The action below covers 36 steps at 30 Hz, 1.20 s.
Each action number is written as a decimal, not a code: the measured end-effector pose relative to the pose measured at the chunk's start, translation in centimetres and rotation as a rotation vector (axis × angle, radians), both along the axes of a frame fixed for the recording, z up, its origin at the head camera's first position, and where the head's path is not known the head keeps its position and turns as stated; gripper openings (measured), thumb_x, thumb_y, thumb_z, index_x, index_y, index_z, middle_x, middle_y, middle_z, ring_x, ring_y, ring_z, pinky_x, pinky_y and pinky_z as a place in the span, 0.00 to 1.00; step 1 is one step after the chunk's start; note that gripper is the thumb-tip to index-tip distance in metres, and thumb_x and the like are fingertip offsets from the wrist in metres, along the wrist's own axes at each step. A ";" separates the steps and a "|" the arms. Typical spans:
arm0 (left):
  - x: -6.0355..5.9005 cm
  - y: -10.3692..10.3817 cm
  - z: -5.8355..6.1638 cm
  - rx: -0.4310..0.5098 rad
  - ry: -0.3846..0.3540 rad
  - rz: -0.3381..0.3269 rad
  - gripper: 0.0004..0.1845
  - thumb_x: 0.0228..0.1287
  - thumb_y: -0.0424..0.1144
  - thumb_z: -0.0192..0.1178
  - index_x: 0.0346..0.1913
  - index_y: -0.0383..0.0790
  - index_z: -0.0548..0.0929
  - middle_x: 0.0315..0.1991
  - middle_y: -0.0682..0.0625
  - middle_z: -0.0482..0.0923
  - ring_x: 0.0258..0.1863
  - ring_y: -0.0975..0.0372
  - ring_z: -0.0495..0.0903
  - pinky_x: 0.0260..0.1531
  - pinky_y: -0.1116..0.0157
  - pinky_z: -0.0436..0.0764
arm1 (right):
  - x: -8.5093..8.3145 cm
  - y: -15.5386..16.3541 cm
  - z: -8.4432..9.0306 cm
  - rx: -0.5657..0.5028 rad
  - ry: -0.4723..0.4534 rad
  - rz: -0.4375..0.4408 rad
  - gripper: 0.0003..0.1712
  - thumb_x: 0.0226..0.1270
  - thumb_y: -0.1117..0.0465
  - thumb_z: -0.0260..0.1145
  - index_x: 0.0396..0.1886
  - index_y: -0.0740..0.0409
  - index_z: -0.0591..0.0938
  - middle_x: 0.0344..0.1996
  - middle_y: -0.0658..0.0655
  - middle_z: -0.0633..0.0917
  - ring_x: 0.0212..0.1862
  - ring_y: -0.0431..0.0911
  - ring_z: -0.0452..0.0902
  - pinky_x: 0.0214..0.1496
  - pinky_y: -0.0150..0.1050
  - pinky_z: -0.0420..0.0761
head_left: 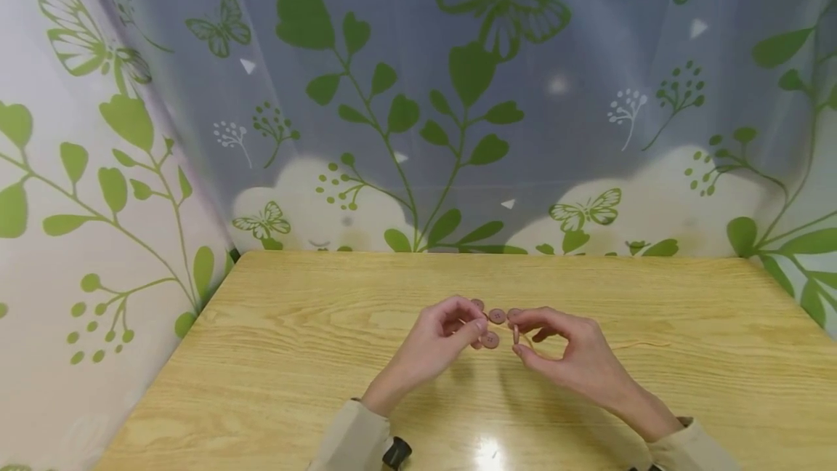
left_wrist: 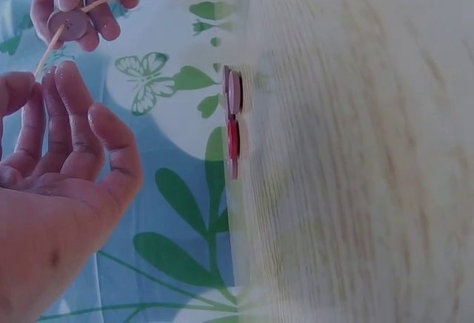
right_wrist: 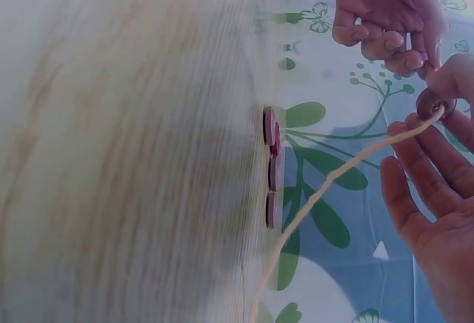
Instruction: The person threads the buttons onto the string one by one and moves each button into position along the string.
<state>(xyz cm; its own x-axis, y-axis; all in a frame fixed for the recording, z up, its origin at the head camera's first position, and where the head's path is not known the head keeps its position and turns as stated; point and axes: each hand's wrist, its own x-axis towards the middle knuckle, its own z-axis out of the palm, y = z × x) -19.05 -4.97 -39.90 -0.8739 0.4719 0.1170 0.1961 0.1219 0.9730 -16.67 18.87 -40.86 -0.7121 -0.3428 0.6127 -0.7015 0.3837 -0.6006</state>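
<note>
Loose buttons (head_left: 497,315) lie on the table (head_left: 275,355) just behind both hands — cord (right_wrist: 326,186) running between them.

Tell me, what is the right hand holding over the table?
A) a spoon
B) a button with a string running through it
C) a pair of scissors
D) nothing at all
B: the right hand pinches a pinkish button with a pale string passing through it, while more buttons lie on the wooden table.

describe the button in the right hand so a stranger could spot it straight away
On the wooden table, find the two hands meeting mid-table. The right hand pinches one mauve button on edge with a pale cord through it; the other buttons lie flat on the wood.
</note>
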 end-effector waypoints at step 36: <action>-0.3 -1.2 0.4 0.018 -0.013 0.048 0.09 0.77 0.36 0.56 0.51 0.33 0.79 0.48 0.37 0.82 0.36 0.63 0.83 0.41 0.67 0.82 | 0.1 1.1 0.2 0.013 -0.012 -0.061 0.23 0.55 0.75 0.75 0.48 0.51 0.87 0.39 0.46 0.91 0.37 0.35 0.85 0.40 0.32 0.86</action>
<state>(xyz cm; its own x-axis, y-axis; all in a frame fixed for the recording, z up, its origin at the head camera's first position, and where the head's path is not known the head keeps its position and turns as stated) -19.31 -6.17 -39.53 -0.8969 0.4273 0.1134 0.1777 0.1136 0.9775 -16.58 19.96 -40.63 -0.7392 -0.3063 0.5998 -0.6694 0.4330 -0.6037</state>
